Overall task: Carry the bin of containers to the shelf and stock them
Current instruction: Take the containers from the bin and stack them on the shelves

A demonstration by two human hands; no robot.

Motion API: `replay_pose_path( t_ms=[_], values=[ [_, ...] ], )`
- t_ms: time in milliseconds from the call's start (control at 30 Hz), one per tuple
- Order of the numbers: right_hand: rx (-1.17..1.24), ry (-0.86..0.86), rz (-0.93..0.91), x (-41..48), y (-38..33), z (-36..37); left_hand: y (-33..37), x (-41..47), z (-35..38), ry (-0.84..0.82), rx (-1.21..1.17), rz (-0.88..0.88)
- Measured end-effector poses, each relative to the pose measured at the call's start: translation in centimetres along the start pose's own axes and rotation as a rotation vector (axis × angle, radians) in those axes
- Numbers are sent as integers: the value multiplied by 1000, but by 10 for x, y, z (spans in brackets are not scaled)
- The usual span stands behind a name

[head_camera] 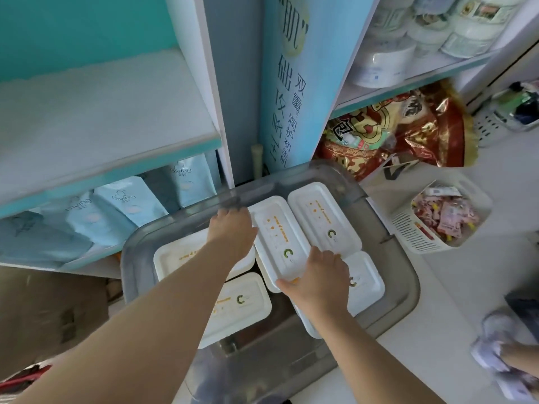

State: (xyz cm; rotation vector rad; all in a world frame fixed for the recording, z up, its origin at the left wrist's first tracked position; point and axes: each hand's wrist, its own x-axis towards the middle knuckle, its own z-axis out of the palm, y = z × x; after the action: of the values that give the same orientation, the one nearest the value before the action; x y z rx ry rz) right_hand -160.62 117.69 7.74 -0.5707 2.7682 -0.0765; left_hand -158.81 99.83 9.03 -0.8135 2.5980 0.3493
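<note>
A clear grey plastic bin point(405, 290) sits on the floor in front of a white and teal shelf point(96, 118). Several white lidded containers lie inside it. My two hands grip one white container point(280, 237) at the bin's middle: my left hand point(233, 231) holds its far left edge, my right hand point(318, 275) holds its near right corner. Another container point(323, 217) lies to its right, one more point(242, 304) at the near left. The shelf board above the bin is bare.
Light blue packs point(128, 202) fill the lower shelf at left. Red and gold bags point(402, 129) lie under the right shelf. A white basket of pink packets point(443, 217) stands right of the bin. A foot in a slipper point(495, 345) is at lower right.
</note>
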Motion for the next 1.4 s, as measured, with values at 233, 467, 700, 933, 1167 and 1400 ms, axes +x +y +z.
replay_pose_path(
  t_ms=[233,467,700,933,1167,1400],
  values=[
    [-57,-34,31,1,-6,12,3,20,16,-7,-7,-39],
    [99,20,74,-3,-2,18,-2,26,23,26,-192,-93],
    [329,100,84,-9,0,20,-4,19,17,84,-605,-96],
    [476,35,42,-21,6,-18,-2,-8,-22,228,-719,-5],
    [447,-50,-176,-44,8,-129,-13,-88,-96,312,-730,-22],
    [324,8,-441,-77,1,-249,-24,-187,-182,469,-734,-54]
  ],
)
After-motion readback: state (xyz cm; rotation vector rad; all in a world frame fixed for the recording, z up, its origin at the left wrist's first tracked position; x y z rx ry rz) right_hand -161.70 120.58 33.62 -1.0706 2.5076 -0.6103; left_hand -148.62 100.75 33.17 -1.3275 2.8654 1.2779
